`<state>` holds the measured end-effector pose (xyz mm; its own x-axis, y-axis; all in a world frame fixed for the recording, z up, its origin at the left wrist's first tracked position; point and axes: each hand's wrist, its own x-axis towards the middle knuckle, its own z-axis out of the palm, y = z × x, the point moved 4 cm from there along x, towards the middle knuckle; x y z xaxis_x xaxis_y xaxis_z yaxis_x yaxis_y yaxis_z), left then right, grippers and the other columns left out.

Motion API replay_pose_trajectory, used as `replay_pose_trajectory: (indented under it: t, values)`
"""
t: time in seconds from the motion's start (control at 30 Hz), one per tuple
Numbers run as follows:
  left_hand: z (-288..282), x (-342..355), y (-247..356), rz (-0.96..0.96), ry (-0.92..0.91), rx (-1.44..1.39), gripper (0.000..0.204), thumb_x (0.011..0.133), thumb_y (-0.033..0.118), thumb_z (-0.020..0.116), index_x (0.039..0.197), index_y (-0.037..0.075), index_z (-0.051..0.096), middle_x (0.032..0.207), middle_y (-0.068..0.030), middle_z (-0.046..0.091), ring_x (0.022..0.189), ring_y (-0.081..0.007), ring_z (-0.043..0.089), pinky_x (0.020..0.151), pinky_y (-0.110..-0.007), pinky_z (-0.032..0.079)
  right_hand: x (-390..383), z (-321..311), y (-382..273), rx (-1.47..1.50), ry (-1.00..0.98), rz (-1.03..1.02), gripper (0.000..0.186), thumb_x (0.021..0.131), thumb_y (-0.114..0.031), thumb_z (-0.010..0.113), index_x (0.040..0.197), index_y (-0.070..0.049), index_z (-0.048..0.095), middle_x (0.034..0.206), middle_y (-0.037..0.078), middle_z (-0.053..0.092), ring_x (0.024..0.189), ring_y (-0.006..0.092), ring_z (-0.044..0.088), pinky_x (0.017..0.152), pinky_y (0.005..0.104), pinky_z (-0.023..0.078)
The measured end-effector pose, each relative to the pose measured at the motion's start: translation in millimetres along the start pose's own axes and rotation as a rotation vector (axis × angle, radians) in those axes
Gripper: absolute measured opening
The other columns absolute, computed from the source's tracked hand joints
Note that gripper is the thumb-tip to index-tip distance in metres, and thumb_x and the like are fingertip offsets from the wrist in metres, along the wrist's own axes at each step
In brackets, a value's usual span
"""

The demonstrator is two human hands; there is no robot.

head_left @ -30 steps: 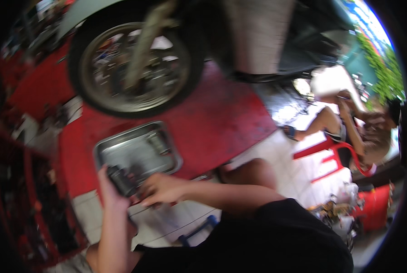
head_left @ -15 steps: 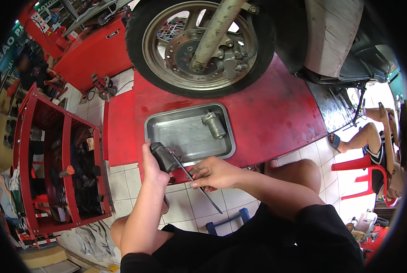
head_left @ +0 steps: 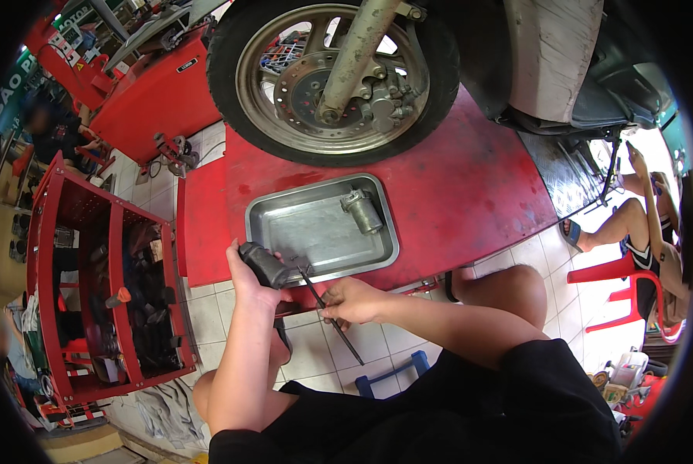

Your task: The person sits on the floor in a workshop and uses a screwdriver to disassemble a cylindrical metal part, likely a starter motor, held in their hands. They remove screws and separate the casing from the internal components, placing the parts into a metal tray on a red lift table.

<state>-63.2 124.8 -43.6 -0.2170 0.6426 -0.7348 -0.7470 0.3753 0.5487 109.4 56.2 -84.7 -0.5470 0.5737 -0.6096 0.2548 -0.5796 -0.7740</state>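
My left hand (head_left: pixel 249 280) is wrapped round a dark grey cylindrical part (head_left: pixel 264 265), held tilted over the near left corner of a metal tray (head_left: pixel 393 232). Its kind is not clear from here. Between the fingers of my right hand (head_left: pixel 352 301) is a thin dark rod (head_left: pixel 315 294), slanting down toward me. The rod's upper end is close to the cylinder's lower right end; whether they touch I cannot tell. In the tray's right side lies a dull metal cylindrical motor-like part (head_left: pixel 362 213) with a bracketed end.
The tray rests on a red platform (head_left: pixel 470 193), under a scooter's front wheel (head_left: pixel 230 116). A red shelf cart (head_left: pixel 118 301) stands at left, a blue-framed stool (head_left: pixel 393 375) below my hands. At right, a person sits near a red plastic chair (head_left: pixel 636 286).
The dark cylinder has shifted a little left and leans more sideways. The rod's upper end has moved slightly down and its lower end left, with my right hand.
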Motion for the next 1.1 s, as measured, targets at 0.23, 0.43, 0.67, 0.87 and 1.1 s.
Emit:
replay_pose_trajectory:
  t: [0.23, 0.43, 0.67, 0.87, 1.1]
  values:
    - [-4.4, 0.9, -1.0, -0.004, -0.031, 0.032, 0.046, 0.090, 0.053, 0.052, 0.081, 0.008, 0.055, 0.071, -0.0097, 0.059, 0.068, -0.0275, 0.059, 0.067, -0.039, 0.052, -7.7, 9.7, -3.4, 0.055, -0.055, 0.034, 0.025, 0.095, -0.011, 0.063, 0.112, 0.007, 0.063, 0.089, 0.011, 0.069, 0.068, 0.0160, 0.066, 0.059, 0.0301, 0.056]
    - [2.2, 4.2, -1.2, -0.036, -0.057, 0.061, 0.045, 0.090, 0.053, 0.051, 0.082, 0.009, 0.057, 0.072, -0.0109, 0.060, 0.069, -0.0283, 0.060, 0.068, -0.041, 0.052, -10.5, 15.7, 1.4, 0.066, -0.071, -0.028, 0.028, 0.093, -0.011, 0.064, 0.113, 0.008, 0.063, 0.083, 0.011, 0.068, 0.065, 0.0150, 0.066, 0.055, 0.0294, 0.055]
    - [-1.6, -1.6, -1.2, 0.033, -0.118, 0.064, 0.042, 0.090, 0.055, 0.053, 0.085, 0.015, 0.062, 0.070, -0.0053, 0.062, 0.064, -0.0207, 0.061, 0.062, -0.033, 0.052, -5.8, 19.4, -12.1, 0.044, -0.070, -0.155, 0.017, 0.085, -0.008, 0.062, 0.090, 0.008, 0.067, 0.067, 0.009, 0.063, 0.053, 0.0163, 0.061, 0.047, 0.0317, 0.051]
    - [9.7, -15.0, -20.5, 0.003, -0.128, 0.075, 0.040, 0.089, 0.054, 0.058, 0.092, 0.015, 0.061, 0.075, -0.0045, 0.063, 0.066, -0.0194, 0.063, 0.063, -0.032, 0.053, -16.6, 16.3, -4.7, 0.136, 0.011, -0.147, 0.016, 0.086, -0.006, 0.061, 0.093, 0.008, 0.066, 0.070, 0.012, 0.064, 0.051, 0.0198, 0.063, 0.043, 0.0329, 0.052]
    - [4.5, -7.2, -16.8, -0.020, -0.140, 0.078, 0.039, 0.088, 0.055, 0.059, 0.093, 0.016, 0.060, 0.077, -0.0033, 0.063, 0.069, -0.0174, 0.063, 0.064, -0.032, 0.054, -3.0, -12.3, -3.0, 0.214, 0.066, -0.220, 0.012, 0.088, -0.005, 0.061, 0.088, 0.007, 0.062, 0.073, 0.015, 0.064, 0.053, 0.0262, 0.065, 0.042, 0.0371, 0.052]
